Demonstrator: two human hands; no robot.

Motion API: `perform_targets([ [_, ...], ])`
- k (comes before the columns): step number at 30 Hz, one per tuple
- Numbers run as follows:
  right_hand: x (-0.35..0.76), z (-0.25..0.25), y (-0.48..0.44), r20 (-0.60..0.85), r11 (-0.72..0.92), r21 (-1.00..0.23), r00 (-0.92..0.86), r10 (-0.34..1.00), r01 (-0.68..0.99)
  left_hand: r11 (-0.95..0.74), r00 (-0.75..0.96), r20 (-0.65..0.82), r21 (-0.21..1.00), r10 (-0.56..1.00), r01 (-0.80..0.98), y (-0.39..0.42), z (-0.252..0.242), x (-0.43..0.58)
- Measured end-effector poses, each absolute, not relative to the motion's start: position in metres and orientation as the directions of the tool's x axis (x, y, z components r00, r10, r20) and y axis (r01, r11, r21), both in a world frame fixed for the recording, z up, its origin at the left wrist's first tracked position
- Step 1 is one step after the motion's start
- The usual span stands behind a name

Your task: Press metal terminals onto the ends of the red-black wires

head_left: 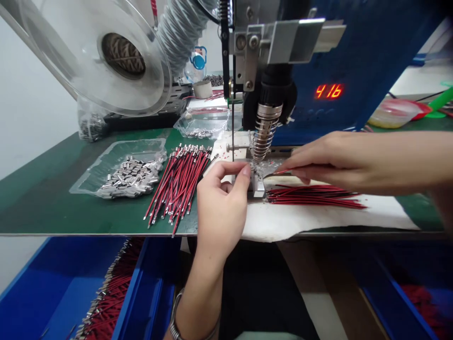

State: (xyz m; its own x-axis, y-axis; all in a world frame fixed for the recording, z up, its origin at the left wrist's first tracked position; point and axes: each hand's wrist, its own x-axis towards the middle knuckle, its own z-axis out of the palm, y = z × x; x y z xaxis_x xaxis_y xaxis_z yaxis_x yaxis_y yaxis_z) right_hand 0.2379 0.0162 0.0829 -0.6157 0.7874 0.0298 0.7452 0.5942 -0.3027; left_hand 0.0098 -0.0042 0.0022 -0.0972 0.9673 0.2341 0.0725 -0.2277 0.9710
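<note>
My left hand (226, 198) is at the small metal fixture (259, 187) beneath the machine head, thumb and forefinger pinched together. What they hold, if anything, is hidden. From the right, my right hand (325, 160) grips a thin red-and-black wire (283, 172) whose end points at the fixture. Just below that hand, a bundle of red-and-black wires (314, 196) lies on white paper. Left of my left hand is a pile of wires (180, 182) with silvery metal ends. The spring-wrapped machine tip (266, 130) stands right above the fixture.
A clear plastic tray (88, 182) holds small metal cylinders (132, 174). Another clear tray (203, 120) sits behind. A clear extraction hood (81, 89) hangs upper left. The blue machine body (329, 113) displays 416. Below the table edge, a blue bin (67, 288) contains more wires.
</note>
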Motion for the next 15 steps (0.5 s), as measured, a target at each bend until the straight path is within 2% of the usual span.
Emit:
perform_targets([
  [3, 0.235, 0.091, 0.026, -0.130, 0.608, -0.400, -0.699, 0.703, 0.686, -0.223, -0.093, 0.230, 0.972, 0.969, 0.081, -0.005, 0.003, 0.009],
  [5, 0.233, 0.093, 0.026, -0.107, 0.587, -0.423, -0.682, 0.724, 0.690, -0.219, -0.087, 0.226, 0.973, 0.970, 0.078, -0.005, 0.003, 0.009],
  [10, 0.229, 0.086, 0.020, -0.010, 0.532, -0.431, -0.594, 0.804, 0.728, -0.192, -0.082, 0.199, 0.978, 0.977, 0.080, -0.004, 0.004, 0.010],
  [13, 0.225, 0.074, 0.019, 0.153, 0.586, -0.385, -0.577, 0.802, 0.713, -0.188, -0.081, 0.195, 0.979, 0.977, 0.081, -0.004, 0.005, 0.010],
  [15, 0.222, 0.066, 0.019, 0.254, 0.623, -0.395, -0.571, 0.780, 0.675, -0.183, -0.074, 0.189, 0.980, 0.979, 0.080, -0.004, 0.005, 0.010],
])
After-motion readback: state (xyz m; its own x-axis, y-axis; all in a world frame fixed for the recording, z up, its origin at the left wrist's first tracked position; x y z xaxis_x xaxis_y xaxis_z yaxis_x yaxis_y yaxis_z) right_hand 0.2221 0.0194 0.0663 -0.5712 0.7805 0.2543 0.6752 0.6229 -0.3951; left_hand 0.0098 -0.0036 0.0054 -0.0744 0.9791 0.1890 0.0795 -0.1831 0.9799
